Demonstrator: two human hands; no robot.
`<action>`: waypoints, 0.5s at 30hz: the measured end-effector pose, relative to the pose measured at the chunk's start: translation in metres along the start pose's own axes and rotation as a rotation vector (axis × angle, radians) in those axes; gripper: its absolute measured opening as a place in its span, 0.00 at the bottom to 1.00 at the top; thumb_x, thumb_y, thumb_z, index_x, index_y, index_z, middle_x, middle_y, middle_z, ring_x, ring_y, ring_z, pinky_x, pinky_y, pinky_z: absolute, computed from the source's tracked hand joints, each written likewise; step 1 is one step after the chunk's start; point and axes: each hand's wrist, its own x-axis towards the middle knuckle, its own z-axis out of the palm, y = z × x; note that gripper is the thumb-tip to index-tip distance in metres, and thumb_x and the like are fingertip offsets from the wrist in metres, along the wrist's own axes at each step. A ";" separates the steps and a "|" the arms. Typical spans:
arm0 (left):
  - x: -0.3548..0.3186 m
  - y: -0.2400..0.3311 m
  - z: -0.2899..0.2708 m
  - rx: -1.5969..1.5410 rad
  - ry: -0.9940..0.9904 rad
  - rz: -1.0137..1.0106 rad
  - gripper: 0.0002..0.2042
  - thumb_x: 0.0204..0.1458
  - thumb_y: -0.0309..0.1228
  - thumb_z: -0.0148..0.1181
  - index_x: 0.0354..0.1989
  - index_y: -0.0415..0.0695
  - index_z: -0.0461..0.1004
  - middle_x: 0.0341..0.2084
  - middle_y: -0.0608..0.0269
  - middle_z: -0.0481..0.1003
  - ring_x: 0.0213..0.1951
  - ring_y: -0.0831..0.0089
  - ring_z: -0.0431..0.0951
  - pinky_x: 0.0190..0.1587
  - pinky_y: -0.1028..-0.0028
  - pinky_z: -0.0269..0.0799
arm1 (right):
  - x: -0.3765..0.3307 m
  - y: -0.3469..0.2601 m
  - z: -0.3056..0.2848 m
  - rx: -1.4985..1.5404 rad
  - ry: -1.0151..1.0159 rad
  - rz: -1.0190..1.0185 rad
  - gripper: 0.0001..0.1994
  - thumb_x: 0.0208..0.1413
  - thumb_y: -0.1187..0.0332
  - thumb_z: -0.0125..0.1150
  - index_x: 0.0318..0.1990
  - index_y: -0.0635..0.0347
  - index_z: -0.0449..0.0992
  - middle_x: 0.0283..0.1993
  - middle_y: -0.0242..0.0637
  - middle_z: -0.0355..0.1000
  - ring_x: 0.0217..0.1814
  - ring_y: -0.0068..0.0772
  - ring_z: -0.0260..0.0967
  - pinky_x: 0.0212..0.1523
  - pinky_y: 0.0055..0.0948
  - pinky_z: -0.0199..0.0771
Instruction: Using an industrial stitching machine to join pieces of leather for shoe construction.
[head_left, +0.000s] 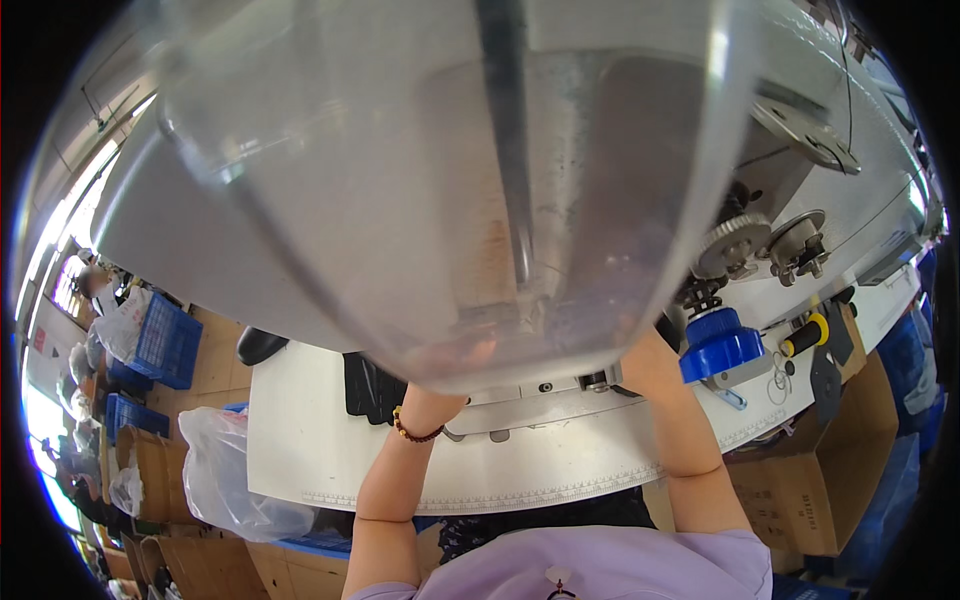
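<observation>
A large clear plastic shield (400, 250) fills the upper middle, in front of a grey sewing machine (850, 220). My left hand (455, 355) reaches behind the lower left of this shield, a beaded bracelet on its wrist. It shows only as a hazy shape, so its fingers and anything they hold cannot be made out. Beside that wrist, dark flat pieces (375, 390) lie on the white table (320, 440). My right hand (645, 360) reaches in behind the lower right of the shield, near a blue knob (720, 345). The shield and machine parts hide its fingers.
Metal thread-tension discs (735, 245) stick out above the blue knob. A yellow-and-black handled tool (805, 335) lies at the table's right. Below it stands an open cardboard box (820, 470). On the left are a clear plastic bag (225, 470) and a blue crate (165, 340); a person sits beyond.
</observation>
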 end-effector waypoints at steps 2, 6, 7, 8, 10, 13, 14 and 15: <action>-0.001 0.007 0.000 0.079 -0.004 0.004 0.05 0.44 0.21 0.47 0.20 0.35 0.67 0.16 0.70 0.68 0.19 0.89 0.62 0.22 0.88 0.57 | 0.000 0.000 0.001 0.021 -0.004 -0.014 0.05 0.33 0.70 0.50 0.14 0.60 0.63 0.16 0.38 0.61 0.21 0.39 0.61 0.21 0.31 0.59; -0.002 0.010 -0.002 0.188 -0.057 0.072 0.06 0.45 0.21 0.47 0.19 0.36 0.66 0.16 0.71 0.67 0.20 0.89 0.62 0.22 0.88 0.57 | -0.001 -0.002 0.002 0.053 -0.030 0.027 0.06 0.32 0.69 0.51 0.14 0.61 0.63 0.16 0.38 0.60 0.20 0.39 0.60 0.20 0.31 0.59; -0.001 0.014 0.001 0.169 -0.033 0.046 0.06 0.45 0.21 0.47 0.19 0.35 0.66 0.16 0.72 0.66 0.19 0.89 0.62 0.22 0.88 0.58 | -0.002 -0.003 0.003 0.066 -0.052 0.084 0.07 0.32 0.69 0.51 0.14 0.61 0.63 0.16 0.39 0.60 0.20 0.40 0.60 0.20 0.31 0.59; -0.001 0.016 0.003 0.149 -0.010 0.021 0.05 0.45 0.21 0.47 0.19 0.35 0.66 0.16 0.72 0.66 0.19 0.89 0.62 0.22 0.88 0.58 | -0.003 -0.004 0.001 0.064 -0.053 0.085 0.07 0.32 0.69 0.51 0.14 0.61 0.63 0.16 0.39 0.60 0.20 0.40 0.60 0.20 0.31 0.59; -0.001 0.016 0.003 0.162 -0.002 0.018 0.05 0.45 0.21 0.47 0.19 0.35 0.66 0.16 0.72 0.66 0.19 0.89 0.62 0.21 0.88 0.58 | -0.004 -0.006 -0.003 0.018 -0.018 0.048 0.05 0.30 0.70 0.53 0.17 0.61 0.65 0.20 0.37 0.63 0.24 0.38 0.62 0.24 0.30 0.61; -0.002 0.007 0.000 0.168 0.019 0.034 0.05 0.45 0.21 0.47 0.20 0.35 0.67 0.17 0.70 0.67 0.20 0.88 0.62 0.22 0.87 0.58 | -0.004 -0.011 0.000 0.063 0.064 -0.020 0.07 0.29 0.72 0.54 0.22 0.60 0.67 0.26 0.34 0.64 0.31 0.35 0.61 0.30 0.29 0.62; -0.002 0.003 -0.001 0.157 0.031 0.054 0.05 0.44 0.22 0.47 0.21 0.35 0.68 0.17 0.69 0.68 0.20 0.87 0.63 0.23 0.87 0.58 | -0.005 -0.013 -0.001 0.063 0.064 -0.021 0.07 0.29 0.72 0.54 0.22 0.60 0.67 0.26 0.34 0.64 0.31 0.35 0.61 0.30 0.29 0.62; -0.002 0.001 -0.004 0.157 0.031 0.053 0.05 0.44 0.22 0.47 0.21 0.35 0.68 0.17 0.69 0.68 0.20 0.87 0.63 0.23 0.87 0.58 | -0.005 -0.015 -0.001 0.043 0.043 -0.060 0.08 0.29 0.73 0.54 0.23 0.60 0.68 0.28 0.33 0.63 0.33 0.35 0.60 0.32 0.29 0.61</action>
